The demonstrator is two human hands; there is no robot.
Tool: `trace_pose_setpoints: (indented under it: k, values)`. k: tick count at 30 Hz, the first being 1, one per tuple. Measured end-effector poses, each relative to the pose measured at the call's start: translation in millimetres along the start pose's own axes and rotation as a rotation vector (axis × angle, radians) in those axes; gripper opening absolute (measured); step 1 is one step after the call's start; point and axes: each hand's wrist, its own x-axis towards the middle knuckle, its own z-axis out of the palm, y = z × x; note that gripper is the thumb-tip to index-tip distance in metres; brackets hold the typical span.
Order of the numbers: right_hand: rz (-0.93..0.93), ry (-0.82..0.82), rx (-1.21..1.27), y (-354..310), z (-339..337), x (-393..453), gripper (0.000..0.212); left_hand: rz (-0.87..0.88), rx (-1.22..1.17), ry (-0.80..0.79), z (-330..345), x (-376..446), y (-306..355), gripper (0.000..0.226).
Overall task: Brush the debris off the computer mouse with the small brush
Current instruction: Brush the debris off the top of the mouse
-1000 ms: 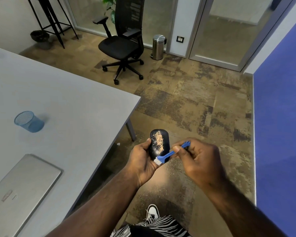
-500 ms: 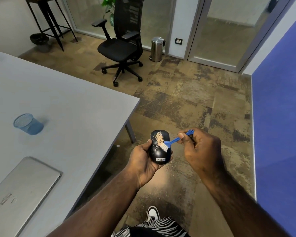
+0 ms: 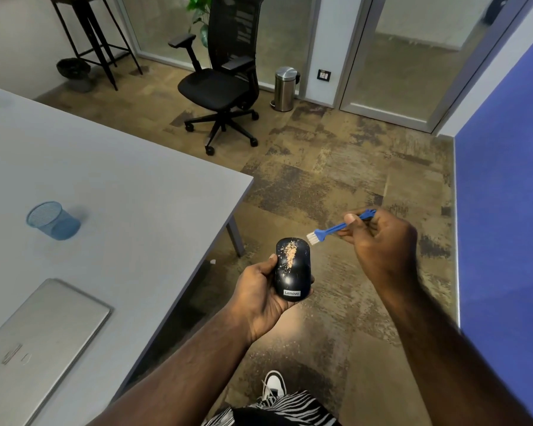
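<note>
The computer mouse (image 3: 293, 269) is black and glossy, with a white label reading "Lenovo" at its near end, and it rests in the left hand (image 3: 260, 295), which cups it from below and the side with the thumb against its left edge. A patch of pale, sandy debris (image 3: 290, 252) lies on the mouse's far half, spreading in a streak toward its middle, with a few loose specks around it. Just beyond the mouse's far right corner, the small brush (image 3: 336, 228) is held clear of the surface; its white bristles (image 3: 313, 237) point down and toward the mouse but do not touch it. The brush has a blue handle that runs up and away from the mouse to the right, where the right hand (image 3: 382, 241) pinches it between thumb and curled fingers, the handle's end poking out past the knuckles. Both forearms reach in from the bottom of the view, and the mouse is held in the air above a patterned brown carpet (image 3: 336, 186), off the edge of the grey tabletop (image 3: 120, 179) that lies to the mouse's left. On that tabletop, well to the left of the mouse, a blue mesh cup (image 3: 53, 221) lies on its side, and a closed silver laptop (image 3: 40, 333) sits nearer the person. Far beyond the mouse stand a black office chair (image 3: 220, 84) and a steel pedal bin (image 3: 285, 89). Below the mouse, a white shoe (image 3: 273, 387) shows on the carpet.
</note>
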Motion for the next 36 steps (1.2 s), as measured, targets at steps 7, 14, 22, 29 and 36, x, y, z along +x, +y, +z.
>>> trace_pose_setpoints:
  k: [7, 14, 22, 29, 36]
  values:
    - [0.041, -0.173, 0.078, -1, -7, -20, 0.012, 0.01, -0.021, -0.015, -1, 1, 1, 0.044]
    - [0.163, -0.067, 0.097, 16, 14, 1, 0.004, -0.024, -0.025, -0.034, -1, -1, -2, 0.044]
    - [0.126, -0.064, 0.115, 17, 14, -6, 0.005, -0.019, -0.038, -0.044, -1, -3, 1, 0.042]
    - [-0.009, -0.19, 0.148, 4, -5, -30, 0.02, 0.027, -0.058, -0.015, -5, -1, 8, 0.041]
    - [-0.018, -0.116, 0.146, 7, -4, -26, 0.016, 0.003, -0.04, -0.02, -2, -1, 6, 0.044]
